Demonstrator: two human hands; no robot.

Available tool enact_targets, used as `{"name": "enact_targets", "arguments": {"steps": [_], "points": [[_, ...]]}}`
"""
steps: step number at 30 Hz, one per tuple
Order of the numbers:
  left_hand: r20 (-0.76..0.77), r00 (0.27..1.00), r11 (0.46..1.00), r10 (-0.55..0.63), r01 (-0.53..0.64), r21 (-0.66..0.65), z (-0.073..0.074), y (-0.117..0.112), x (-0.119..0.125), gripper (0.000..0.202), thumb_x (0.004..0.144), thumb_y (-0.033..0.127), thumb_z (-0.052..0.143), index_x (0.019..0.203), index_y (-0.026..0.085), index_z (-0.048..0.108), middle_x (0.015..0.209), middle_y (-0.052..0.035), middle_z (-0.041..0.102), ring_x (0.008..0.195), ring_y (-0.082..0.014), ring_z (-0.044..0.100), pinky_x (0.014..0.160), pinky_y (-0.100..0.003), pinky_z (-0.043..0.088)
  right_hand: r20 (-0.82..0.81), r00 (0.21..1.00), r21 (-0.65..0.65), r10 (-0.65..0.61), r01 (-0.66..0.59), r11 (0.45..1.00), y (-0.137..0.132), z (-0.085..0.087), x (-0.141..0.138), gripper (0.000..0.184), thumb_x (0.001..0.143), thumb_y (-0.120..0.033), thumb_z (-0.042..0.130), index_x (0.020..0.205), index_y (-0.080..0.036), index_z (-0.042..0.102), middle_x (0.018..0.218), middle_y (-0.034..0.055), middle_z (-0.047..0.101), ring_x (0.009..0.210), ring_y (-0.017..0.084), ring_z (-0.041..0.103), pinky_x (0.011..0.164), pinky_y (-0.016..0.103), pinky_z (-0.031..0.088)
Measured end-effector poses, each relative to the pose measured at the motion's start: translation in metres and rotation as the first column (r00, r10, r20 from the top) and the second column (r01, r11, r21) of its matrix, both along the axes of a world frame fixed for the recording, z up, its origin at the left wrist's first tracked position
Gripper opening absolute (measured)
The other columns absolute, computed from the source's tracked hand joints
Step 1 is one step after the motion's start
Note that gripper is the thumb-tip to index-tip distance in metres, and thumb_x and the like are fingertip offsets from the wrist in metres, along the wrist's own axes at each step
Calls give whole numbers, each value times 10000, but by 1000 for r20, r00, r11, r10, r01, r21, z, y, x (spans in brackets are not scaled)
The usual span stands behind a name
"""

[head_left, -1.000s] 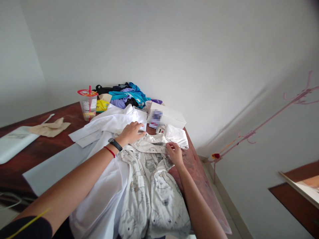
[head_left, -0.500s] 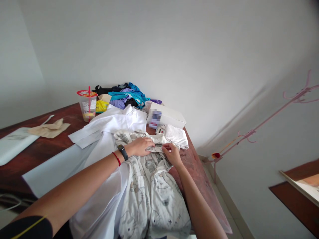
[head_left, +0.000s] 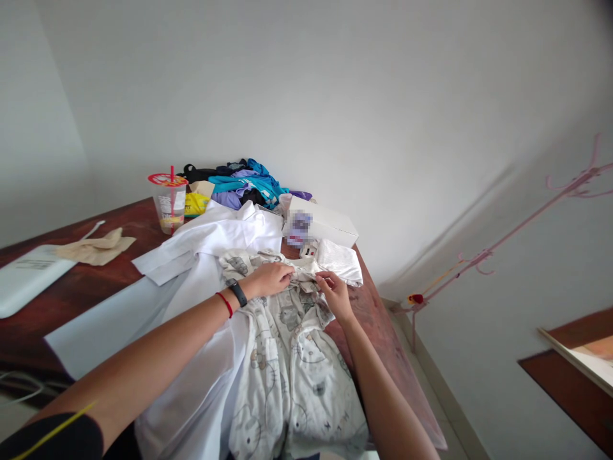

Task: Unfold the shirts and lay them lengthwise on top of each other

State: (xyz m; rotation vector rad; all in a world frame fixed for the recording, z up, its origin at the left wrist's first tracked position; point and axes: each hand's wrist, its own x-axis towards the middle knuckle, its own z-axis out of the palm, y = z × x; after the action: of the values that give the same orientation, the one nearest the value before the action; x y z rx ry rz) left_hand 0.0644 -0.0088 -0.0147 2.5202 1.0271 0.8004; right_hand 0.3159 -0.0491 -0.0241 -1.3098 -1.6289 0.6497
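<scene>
A cream garment printed with grey cartoon cats [head_left: 292, 370] lies lengthwise on the dark wooden table [head_left: 81, 287], on top of a white shirt [head_left: 205, 243]. My left hand [head_left: 269, 278], with a black band and a red string at the wrist, rests fingers curled on the garment's collar end. My right hand [head_left: 334, 292] pinches the same collar edge just to the right. The two hands are close together, almost touching.
A plastic cup with a red straw [head_left: 169, 201] stands at the back left, beside a yellow packet [head_left: 197, 203] and a heap of blue, purple and black clothes [head_left: 249, 182]. A white box [head_left: 322, 222] and folded white cloth [head_left: 341, 260] lie behind the hands. A pink coat rack [head_left: 498, 246] stands right.
My left hand came off the white shirt and moved right onto the printed garment's collar, next to my right hand. The collar end is now bunched between them.
</scene>
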Motion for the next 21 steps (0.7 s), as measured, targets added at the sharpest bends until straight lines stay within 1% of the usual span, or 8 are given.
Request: {"name": "enact_targets", "arguments": {"steps": [2, 5, 7, 9, 13, 17, 19, 21], "points": [[51, 998, 999, 37, -36, -35, 0, 1, 1, 155, 914, 266, 492, 847, 242, 629, 825, -85, 695, 820, -298, 655, 743, -382, 444, -49, 999, 19, 12, -11, 1000, -2, 2, -1, 411, 889, -564, 647, 1066, -198, 705, 916, 72, 716, 810, 208, 665, 693, 302, 551], [163, 984, 994, 70, -55, -97, 4, 1, 1, 146, 919, 306, 466, 855, 234, 576, 819, -78, 662, 829, -287, 633, 755, -377, 436, -73, 997, 40, 39, -36, 999, -5, 6, -4, 435, 869, -530, 695, 1156, -203, 691, 1096, 109, 709, 953, 230, 677, 759, 317, 572], [253, 965, 990, 68, -33, -140, 9, 1, 0, 174, 930, 333, 428, 812, 233, 506, 799, -57, 622, 803, -257, 595, 748, -365, 432, -73, 995, 36, 67, -64, 997, -7, 6, -6, 470, 849, -511, 728, 1211, -215, 674, 1226, 123, 674, 1037, 241, 673, 797, 329, 582], [338, 940, 984, 51, 11, -180, 15, 1, -1, 209, 934, 350, 394, 763, 234, 430, 761, -30, 561, 754, -222, 538, 727, -350, 423, -47, 994, 18, 101, -100, 995, -7, 5, -7, 488, 832, -487, 750, 1235, -226, 666, 1265, 119, 659, 1051, 241, 671, 813, 336, 583], [474, 880, 958, 21, 118, -262, 21, 2, -3, 193, 902, 336, 392, 746, 225, 415, 753, -9, 505, 739, -190, 480, 730, -336, 419, -20, 992, 6, 121, -121, 993, -5, 0, -7, 410, 857, -443, 702, 1193, -207, 682, 1129, 99, 709, 992, 237, 668, 785, 322, 553], [564, 825, 918, 45, 189, -349, 21, 5, -4, 165, 867, 342, 432, 761, 216, 433, 749, -2, 493, 728, -176, 479, 722, -324, 426, -66, 997, 16, 42, -41, 999, -2, 0, -2, 340, 896, -482, 614, 1037, -188, 712, 877, 46, 693, 817, 203, 611, 708, 294, 494], [591, 804, 897, 69, 210, -390, 22, 6, -4, 149, 857, 345, 441, 790, 212, 451, 741, 3, 483, 704, -167, 473, 688, -309, 419, -124, 992, 1, -12, 12, 1000, -2, 3, -2, 325, 888, -508, 616, 902, -193, 696, 733, 3, 623, 712, 173, 545, 663, 276, 456], [601, 795, 873, 85, 231, -429, 23, 5, -5, 144, 846, 344, 447, 818, 206, 473, 729, 7, 477, 678, -160, 468, 652, -294, 408, -267, 963, -39, -27, 17, 999, -3, 7, -3, 313, 853, -512, 664, 812, -201, 659, 677, -21, 584, 664, 158, 514, 641, 265, 437]]}}
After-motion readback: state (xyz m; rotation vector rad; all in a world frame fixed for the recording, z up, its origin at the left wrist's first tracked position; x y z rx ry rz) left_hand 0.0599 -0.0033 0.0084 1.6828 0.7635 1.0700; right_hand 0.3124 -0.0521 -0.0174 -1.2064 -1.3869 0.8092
